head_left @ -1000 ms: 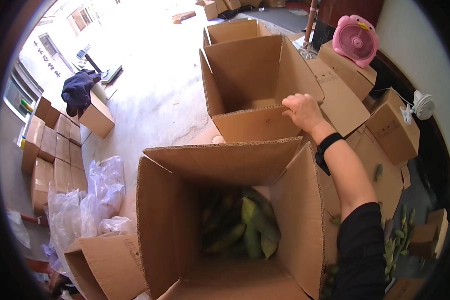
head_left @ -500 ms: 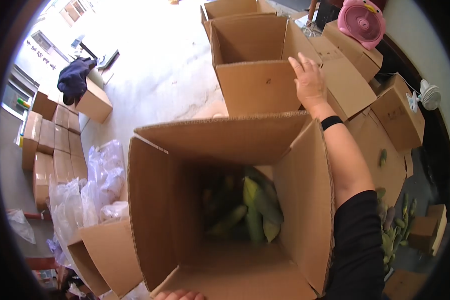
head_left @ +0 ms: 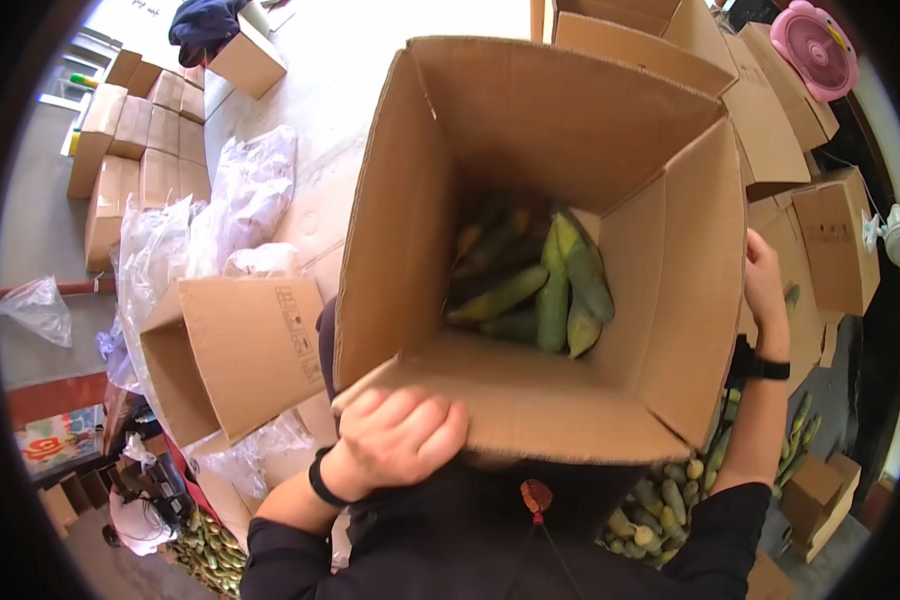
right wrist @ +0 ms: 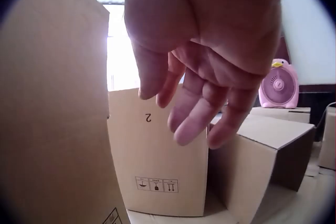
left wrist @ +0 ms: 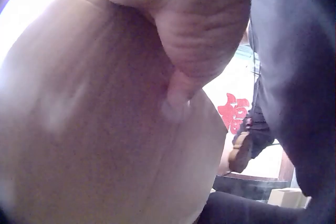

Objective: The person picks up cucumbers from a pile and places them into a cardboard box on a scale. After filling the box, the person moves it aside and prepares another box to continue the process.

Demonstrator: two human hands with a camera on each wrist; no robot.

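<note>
A tall open cardboard box (head_left: 690,300) stands before the person in the head view. Several thick green and yellowish cucumbers (head_left: 553,305) lie at its bottom, the left ones in shadow. My left hand (head_left: 400,435) grips the box's near top edge by its left corner, fingers folded over it. The left wrist view has the thumb of that hand (left wrist: 194,40) against the outer cardboard (left wrist: 94,129). Beside the box's right wall is my right hand (head_left: 765,280). In the right wrist view, this hand (right wrist: 205,61) hangs with loosely bent fingers and holds nothing.
Beyond the box stand further open cartons (head_left: 640,50); others lie at right below a pink fan (head_left: 815,50). At left are a carton (head_left: 245,350), plastic bags (head_left: 245,200) and stacked boxes (head_left: 145,150). More cucumbers (head_left: 650,515) lie at the person's right side.
My right hand has let go of the far box's edge and come back beside the near box. My left hand has come into view, gripping the near edge. The head view has tilted down.
</note>
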